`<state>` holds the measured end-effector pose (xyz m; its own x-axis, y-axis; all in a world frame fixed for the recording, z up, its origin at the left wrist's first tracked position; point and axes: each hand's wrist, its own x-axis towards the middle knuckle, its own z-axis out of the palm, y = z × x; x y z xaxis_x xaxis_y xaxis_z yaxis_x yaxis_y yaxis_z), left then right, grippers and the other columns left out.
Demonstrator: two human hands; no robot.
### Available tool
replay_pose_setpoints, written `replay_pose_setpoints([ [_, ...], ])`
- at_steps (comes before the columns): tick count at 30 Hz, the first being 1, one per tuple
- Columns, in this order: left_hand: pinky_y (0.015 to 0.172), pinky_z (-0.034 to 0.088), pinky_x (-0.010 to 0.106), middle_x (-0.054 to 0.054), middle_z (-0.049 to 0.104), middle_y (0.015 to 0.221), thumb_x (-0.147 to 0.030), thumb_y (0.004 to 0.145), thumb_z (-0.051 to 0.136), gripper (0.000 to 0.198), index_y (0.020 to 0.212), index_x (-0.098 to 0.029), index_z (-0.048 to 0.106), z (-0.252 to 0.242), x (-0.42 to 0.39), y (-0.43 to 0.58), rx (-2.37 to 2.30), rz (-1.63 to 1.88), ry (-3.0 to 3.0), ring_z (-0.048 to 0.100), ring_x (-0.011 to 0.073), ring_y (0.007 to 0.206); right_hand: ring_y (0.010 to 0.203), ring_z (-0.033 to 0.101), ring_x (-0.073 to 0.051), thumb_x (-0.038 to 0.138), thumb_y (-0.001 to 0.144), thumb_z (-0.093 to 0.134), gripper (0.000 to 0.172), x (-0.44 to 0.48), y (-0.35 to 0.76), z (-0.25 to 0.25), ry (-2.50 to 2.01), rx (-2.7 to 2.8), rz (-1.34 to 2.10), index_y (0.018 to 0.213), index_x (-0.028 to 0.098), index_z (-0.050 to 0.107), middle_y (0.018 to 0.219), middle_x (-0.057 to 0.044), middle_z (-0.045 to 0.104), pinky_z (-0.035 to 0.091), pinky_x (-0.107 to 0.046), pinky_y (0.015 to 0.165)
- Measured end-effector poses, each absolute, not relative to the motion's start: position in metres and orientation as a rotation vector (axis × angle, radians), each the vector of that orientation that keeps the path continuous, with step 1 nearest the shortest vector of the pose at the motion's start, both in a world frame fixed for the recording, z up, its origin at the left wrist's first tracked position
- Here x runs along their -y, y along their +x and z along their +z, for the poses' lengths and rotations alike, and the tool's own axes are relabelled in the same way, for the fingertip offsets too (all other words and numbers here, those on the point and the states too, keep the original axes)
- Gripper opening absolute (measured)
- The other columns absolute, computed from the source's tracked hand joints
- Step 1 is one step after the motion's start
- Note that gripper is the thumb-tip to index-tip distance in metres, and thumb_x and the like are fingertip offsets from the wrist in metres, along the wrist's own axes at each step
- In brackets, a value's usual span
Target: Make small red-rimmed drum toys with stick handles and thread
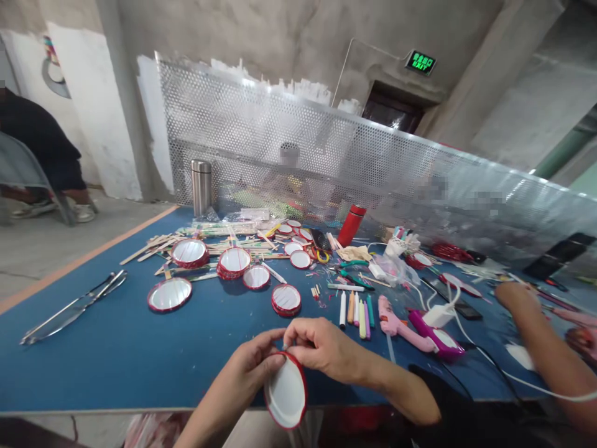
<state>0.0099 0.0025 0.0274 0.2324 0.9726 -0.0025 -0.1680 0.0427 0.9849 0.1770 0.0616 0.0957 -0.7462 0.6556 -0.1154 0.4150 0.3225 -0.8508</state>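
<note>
A round white disc with a red rim point(285, 395) hangs tilted over the table's front edge. My left hand point(254, 361) is closed on the disc's upper rim, thumb on the white face. At the same rim, my right hand point(321, 348) pinches with thumb and forefinger; whether it grips the rim or something small is hidden by the fingers. Just beyond my hands lies a stack of similar red-rimmed discs point(286, 299). Several markers point(357, 311) and a pink glue gun point(401, 326) lie to the right of my hands.
Another person's arm point(536, 330) reaches in from the right. Glasses point(77, 306) lie at left, with wooden sticks point(153, 246) behind. A steel flask point(201, 186) and a red bottle point(352, 225) stand before a perforated metal screen point(261, 124). White cables point(489, 358) cross the right side.
</note>
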Motion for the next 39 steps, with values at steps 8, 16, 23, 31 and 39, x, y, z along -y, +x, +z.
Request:
replay_pose_setpoints([
  [8, 0.051, 0.033, 0.020, -0.004, 0.050, 0.059, -0.052, 0.071, 0.066, 0.038, 0.070, -0.016, 0.056, 0.031, -0.003, 0.009, -1.055, 1.225, 1.145, 0.041, 0.0099, 0.056, 0.054, 0.032, -0.006, 0.026, 0.078, 0.060, 0.011, -0.069, 0.178, 0.086, -0.956, 2.252, 1.494, 0.077, 0.016, 0.056, 0.059, 0.008, 0.042, 0.024, -0.019, 0.048],
  [16, 0.050, 0.033, 0.019, -0.004, 0.052, 0.059, -0.050, 0.074, 0.063, 0.035, 0.071, -0.016, 0.054, 0.033, -0.002, 0.009, -1.044, 1.186, 1.163, 0.042, 0.0096, 0.054, 0.048, 0.038, -0.006, 0.031, 0.073, 0.057, 0.017, -0.053, 0.167, 0.083, -1.029, 1.573, 1.884, 0.081, 0.017, 0.053, 0.058, 0.006, 0.051, 0.026, -0.018, 0.047],
  [23, 0.051, 0.034, 0.018, -0.004, 0.051, 0.058, -0.045, 0.076, 0.064, 0.031, 0.071, -0.016, 0.055, 0.030, -0.001, 0.008, -1.068, 1.227, 1.174, 0.042, 0.0089, 0.054, 0.041, 0.024, -0.003, 0.031, 0.070, 0.062, 0.021, -0.054, 0.158, 0.084, -0.997, 1.354, 1.966, 0.073, 0.019, 0.045, 0.054, 0.010, 0.040, 0.017, -0.018, 0.040],
  [31, 0.052, 0.037, 0.018, -0.002, 0.054, 0.066, -0.048, 0.078, 0.062, 0.032, 0.080, -0.016, 0.058, 0.022, 0.005, 0.004, -1.093, 1.379, 1.029, 0.047, 0.0094, 0.058, 0.049, 0.036, -0.005, 0.055, 0.069, 0.070, 0.044, -0.057, 0.157, 0.064, -0.966, 1.693, 2.021, 0.079, 0.017, 0.052, 0.061, 0.008, 0.047, 0.025, -0.018, 0.047],
  [39, 0.037, 0.028, 0.015, -0.007, 0.048, 0.056, -0.050, 0.082, 0.054, 0.031, 0.078, -0.020, 0.048, 0.029, 0.005, 0.011, -1.137, 1.175, 1.121, 0.045, 0.0067, 0.041, 0.042, 0.035, -0.004, 0.048, 0.078, 0.064, 0.033, -0.069, 0.163, 0.079, -0.910, 1.595, 1.973, 0.081, 0.019, 0.048, 0.063, 0.007, 0.050, 0.021, -0.018, 0.039],
])
